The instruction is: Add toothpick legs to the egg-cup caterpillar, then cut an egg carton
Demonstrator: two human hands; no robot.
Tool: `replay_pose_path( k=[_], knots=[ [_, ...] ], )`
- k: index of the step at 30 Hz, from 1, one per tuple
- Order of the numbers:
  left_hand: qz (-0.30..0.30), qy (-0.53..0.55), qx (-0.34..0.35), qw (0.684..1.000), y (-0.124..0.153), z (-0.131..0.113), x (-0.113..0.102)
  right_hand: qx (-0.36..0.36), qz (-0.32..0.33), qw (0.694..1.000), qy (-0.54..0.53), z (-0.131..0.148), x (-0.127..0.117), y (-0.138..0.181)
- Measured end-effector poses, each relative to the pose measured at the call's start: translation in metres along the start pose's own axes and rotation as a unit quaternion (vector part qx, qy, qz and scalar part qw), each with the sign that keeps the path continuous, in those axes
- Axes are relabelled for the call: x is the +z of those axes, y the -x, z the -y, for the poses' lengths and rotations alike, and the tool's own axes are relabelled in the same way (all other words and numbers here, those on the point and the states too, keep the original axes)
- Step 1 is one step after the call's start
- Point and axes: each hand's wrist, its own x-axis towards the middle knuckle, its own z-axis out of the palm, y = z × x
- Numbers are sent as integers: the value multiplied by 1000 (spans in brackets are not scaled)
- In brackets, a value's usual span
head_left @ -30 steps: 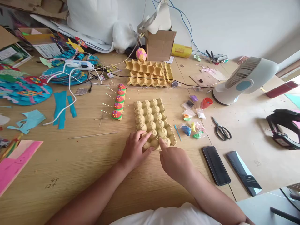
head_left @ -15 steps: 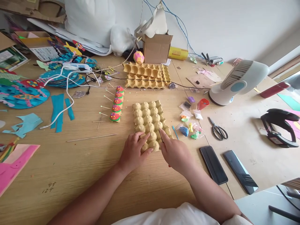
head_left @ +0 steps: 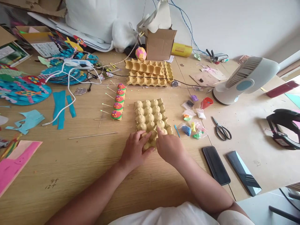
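mid-frame, the left hand [head_left: 133, 149] rests on the egg tray [head_left: 147, 110], fingers apart; the right hand [head_left: 170, 147] points over it, curled fingers hidden, grip impossible to tell.

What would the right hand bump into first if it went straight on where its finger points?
Most likely the bumps of the egg tray. The right hand looks very close, maybe touching them; the depth is hard to judge.
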Motion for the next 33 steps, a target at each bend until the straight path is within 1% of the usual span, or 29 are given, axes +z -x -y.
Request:
replay_pose_path(
  k=[6,14,20,28,33],
  knots=[
    [-3,-6,2,1000,0,1,1,3,5,1000,28,4,-2,-2],
    [-2,-27,-3,1000,0,-1,0,7,12,1000,25,5,-4,-4],
    [1,-22,-1,1000,0,-1,-1,1,23,1000,13,8,-10,-7],
    [5,-27,-1,1000,-1,-2,-1,8,27,1000,5,9,-5,-5],
    [1,-27,0,1000,0,-2,0,-3,28,1000,13,3,-5,-6]
  ],
)
